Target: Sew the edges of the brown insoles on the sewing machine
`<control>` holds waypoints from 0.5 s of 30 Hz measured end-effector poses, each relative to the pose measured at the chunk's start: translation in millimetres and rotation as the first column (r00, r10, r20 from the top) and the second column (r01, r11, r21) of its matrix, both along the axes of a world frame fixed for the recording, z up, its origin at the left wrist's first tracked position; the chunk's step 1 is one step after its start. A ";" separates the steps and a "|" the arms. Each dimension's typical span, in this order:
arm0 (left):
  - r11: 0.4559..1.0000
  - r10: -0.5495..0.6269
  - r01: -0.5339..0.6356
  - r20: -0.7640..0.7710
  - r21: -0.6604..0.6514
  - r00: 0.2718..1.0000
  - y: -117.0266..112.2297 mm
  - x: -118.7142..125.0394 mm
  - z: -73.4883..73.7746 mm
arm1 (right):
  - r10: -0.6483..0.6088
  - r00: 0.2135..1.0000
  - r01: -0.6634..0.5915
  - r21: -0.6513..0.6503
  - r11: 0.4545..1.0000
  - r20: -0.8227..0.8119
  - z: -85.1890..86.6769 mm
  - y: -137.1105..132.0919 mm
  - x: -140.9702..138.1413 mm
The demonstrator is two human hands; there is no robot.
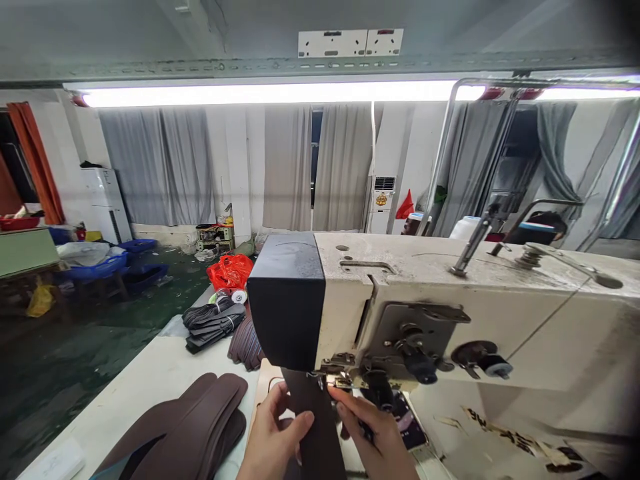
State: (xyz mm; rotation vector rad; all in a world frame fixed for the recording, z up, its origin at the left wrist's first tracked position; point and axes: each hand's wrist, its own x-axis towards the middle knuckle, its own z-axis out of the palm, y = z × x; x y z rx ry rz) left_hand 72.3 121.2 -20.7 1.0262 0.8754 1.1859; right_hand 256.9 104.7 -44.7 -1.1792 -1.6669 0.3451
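A dark brown strip of leather-like material (314, 427) lies under the head of a sewing machine (350, 280), its far end beneath the presser foot (321, 382). My left hand (277, 430) grips the strip's left edge, thumb on top and some fingers hidden underneath. At the right edge, close to the needle area, my right hand (370, 430) pinches the strip with its fingertips; the exact contact is partly hidden. Left of my left hand rests a stack of similar brown curved pieces (195, 427) on the white table (135, 380).
Behind the stack lie a bundle of black strips (215, 321), a fanned pile of brown pieces (246, 343) and a red plastic bag (230, 272). Thread cones (465, 228) stand behind the machine. A lit tube lamp (280, 93) hangs overhead. Blue tubs (100, 265) are at the left.
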 end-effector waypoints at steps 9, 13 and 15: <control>0.968 -0.221 0.215 -0.029 -0.130 0.975 1.5 -15.4 17.6 | 0.089 0.995 -0.085 -0.089 0.992 0.039 0.1 -1.1 7.0; 0.960 -0.219 0.217 0.006 -0.175 0.976 8.6 -16.5 25.7 | 0.063 0.996 -0.058 -0.079 0.995 0.057 3.2 -2.9 5.9; 0.968 -0.175 0.175 0.014 -0.180 0.984 12.1 -14.6 28.9 | 0.057 0.997 -0.052 -0.086 0.995 0.050 6.0 -3.6 4.7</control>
